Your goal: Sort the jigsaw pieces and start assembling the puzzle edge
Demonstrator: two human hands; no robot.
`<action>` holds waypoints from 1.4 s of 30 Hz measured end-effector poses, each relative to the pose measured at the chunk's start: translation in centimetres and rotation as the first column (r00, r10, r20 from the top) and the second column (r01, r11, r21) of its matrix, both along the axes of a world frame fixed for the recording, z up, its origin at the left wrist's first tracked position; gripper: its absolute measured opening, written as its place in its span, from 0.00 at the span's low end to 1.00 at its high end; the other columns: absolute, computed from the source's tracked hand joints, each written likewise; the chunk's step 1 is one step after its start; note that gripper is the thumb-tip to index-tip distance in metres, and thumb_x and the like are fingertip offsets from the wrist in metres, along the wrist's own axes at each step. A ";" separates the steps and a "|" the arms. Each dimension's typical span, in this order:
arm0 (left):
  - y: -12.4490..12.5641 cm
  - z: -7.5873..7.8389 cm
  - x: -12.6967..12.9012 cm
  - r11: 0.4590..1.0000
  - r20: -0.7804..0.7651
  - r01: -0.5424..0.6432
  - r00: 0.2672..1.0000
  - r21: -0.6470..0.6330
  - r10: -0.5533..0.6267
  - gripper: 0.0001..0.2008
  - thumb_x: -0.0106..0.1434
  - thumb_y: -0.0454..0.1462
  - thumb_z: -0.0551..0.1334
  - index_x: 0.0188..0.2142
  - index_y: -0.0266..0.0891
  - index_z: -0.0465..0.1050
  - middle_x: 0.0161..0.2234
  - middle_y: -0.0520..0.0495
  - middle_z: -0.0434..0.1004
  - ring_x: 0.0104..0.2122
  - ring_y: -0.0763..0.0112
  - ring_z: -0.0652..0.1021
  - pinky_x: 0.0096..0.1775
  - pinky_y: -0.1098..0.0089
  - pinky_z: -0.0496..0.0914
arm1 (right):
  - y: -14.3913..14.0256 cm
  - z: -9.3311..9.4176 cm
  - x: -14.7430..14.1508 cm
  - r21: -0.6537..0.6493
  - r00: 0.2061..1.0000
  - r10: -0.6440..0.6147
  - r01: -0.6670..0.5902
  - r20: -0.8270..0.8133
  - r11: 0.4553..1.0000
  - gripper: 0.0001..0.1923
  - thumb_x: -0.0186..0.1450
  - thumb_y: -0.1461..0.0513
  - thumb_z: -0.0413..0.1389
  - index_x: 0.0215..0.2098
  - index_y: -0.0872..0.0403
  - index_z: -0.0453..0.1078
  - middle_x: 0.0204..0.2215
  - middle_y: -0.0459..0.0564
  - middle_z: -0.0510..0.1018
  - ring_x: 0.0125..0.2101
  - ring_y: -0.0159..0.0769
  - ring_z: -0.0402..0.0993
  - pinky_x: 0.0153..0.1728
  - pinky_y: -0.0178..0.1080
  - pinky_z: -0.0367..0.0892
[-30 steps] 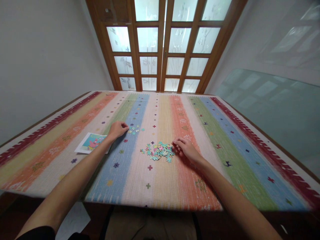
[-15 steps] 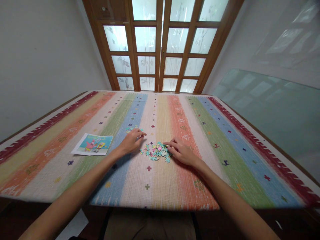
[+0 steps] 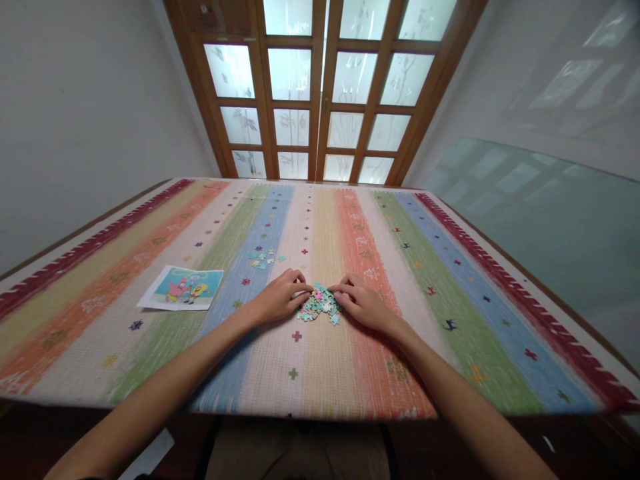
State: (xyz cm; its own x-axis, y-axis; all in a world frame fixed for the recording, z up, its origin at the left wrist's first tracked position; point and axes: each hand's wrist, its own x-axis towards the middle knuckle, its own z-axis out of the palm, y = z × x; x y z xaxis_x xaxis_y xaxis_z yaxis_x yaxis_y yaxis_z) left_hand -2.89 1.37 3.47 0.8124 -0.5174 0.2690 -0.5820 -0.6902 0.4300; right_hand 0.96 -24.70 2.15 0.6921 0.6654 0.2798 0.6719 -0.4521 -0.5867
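A heap of small jigsaw puzzle pieces [image 3: 323,304], mostly teal with some pink and yellow, lies on the striped tablecloth in front of me. My left hand [image 3: 285,295] is at the heap's left edge, index finger reaching onto the pieces and thumb a little apart below it. From the other side, my right hand [image 3: 361,301] touches the heap with its index fingertip, its thumb lower down and its fingers loosely bent. No piece shows clearly in either hand. Farther off to the left lie several loose puzzle pieces [image 3: 261,265], apart from the heap.
A picture card [image 3: 170,303] with cartoon figures rests left of my left forearm. The striped tablecloth [image 3: 295,393] covers the table, whose near edge is just before my lap. Wooden doors with glass panes [image 3: 323,87] stand behind; a glass panel [image 3: 525,200] leans at the right.
My left hand has moved right, from beside the loose pieces to the heap's left edge. The loose pieces now show fully. My right hand stays nearly where it was.
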 end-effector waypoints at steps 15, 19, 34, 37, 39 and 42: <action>-1.1 -0.2 0.3 1.000 0.005 0.000 1.000 -0.009 0.000 0.14 0.72 0.40 0.57 0.51 0.43 0.78 0.43 0.43 0.72 0.45 0.62 0.73 0.49 0.61 0.69 | 0.3 -0.3 0.2 0.056 0.994 -0.084 0.087 -0.064 0.995 0.07 0.68 0.62 0.57 0.40 0.55 0.77 0.35 0.49 0.71 0.34 0.36 0.68 0.39 0.39 0.66; -1.2 -0.3 0.5 1.000 -0.012 0.007 1.000 -0.023 -0.007 0.13 0.71 0.39 0.57 0.50 0.44 0.77 0.43 0.43 0.73 0.45 0.62 0.74 0.49 0.61 0.69 | 0.3 -0.3 0.2 0.061 0.992 -0.102 0.107 -0.077 0.992 0.07 0.68 0.62 0.58 0.42 0.55 0.76 0.34 0.48 0.70 0.33 0.36 0.68 0.38 0.39 0.65; -0.4 0.6 0.6 0.958 -0.234 -0.140 0.969 -0.251 0.080 0.08 0.64 0.42 0.64 0.33 0.40 0.76 0.30 0.47 0.79 0.30 0.68 0.74 0.36 0.65 0.70 | 0.2 -0.2 0.2 0.059 0.989 -0.110 0.116 -0.099 0.991 0.08 0.68 0.62 0.57 0.41 0.56 0.77 0.35 0.49 0.71 0.32 0.35 0.68 0.37 0.39 0.66; 0.8 0.7 0.7 0.918 -0.336 -0.239 0.933 -0.316 0.128 0.10 0.63 0.43 0.63 0.33 0.39 0.76 0.29 0.47 0.80 0.25 0.71 0.74 0.30 0.69 0.68 | 0.2 -0.3 0.2 0.065 0.988 -0.108 0.116 -0.114 0.991 0.07 0.67 0.62 0.57 0.40 0.55 0.77 0.34 0.49 0.71 0.32 0.35 0.68 0.37 0.39 0.66; 2.3 0.8 0.9 0.891 -0.358 -0.307 0.916 -0.334 0.181 0.10 0.62 0.44 0.63 0.33 0.39 0.76 0.30 0.45 0.80 0.26 0.70 0.75 0.29 0.69 0.69 | 0.2 -0.3 0.2 0.073 0.986 -0.111 0.121 -0.122 0.990 0.06 0.67 0.63 0.57 0.39 0.55 0.77 0.34 0.49 0.71 0.32 0.34 0.68 0.37 0.39 0.66; 5.4 1.2 1.1 0.833 -0.358 -0.436 0.879 -0.341 0.314 0.11 0.59 0.45 0.64 0.34 0.40 0.76 0.33 0.44 0.82 0.31 0.68 0.78 0.33 0.67 0.72 | 0.2 -0.1 0.1 0.078 0.986 -0.112 0.122 -0.126 0.989 0.05 0.65 0.63 0.58 0.37 0.55 0.76 0.34 0.49 0.72 0.32 0.35 0.68 0.36 0.39 0.65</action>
